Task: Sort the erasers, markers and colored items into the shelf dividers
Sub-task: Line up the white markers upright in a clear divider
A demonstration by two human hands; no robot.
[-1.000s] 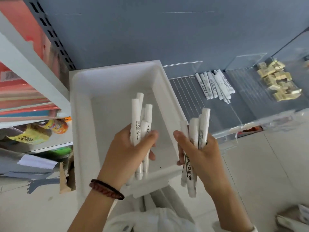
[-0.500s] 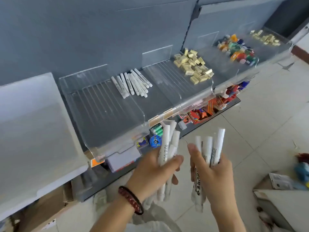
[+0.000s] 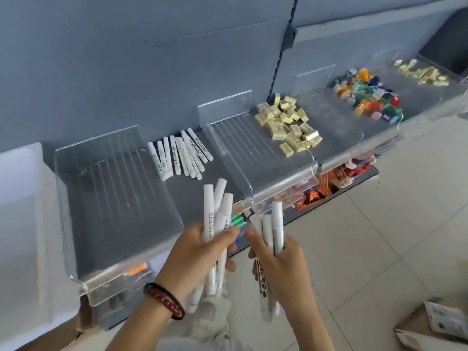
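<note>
Both fists are clamped on upright white markers, left hand (image 3: 202, 247) nearer the marker row (image 3: 178, 155) lying up and ahead in the shelf divider (image 3: 121, 198), right hand (image 3: 281, 259) just beside it

Grey shelf (image 3: 121, 198) split by clear dividers (image 3: 224, 110). White markers (image 3: 179, 155) lay in one bay, yellow erasers (image 3: 286, 122) in the next, colored items (image 3: 367, 97) further right.
</note>
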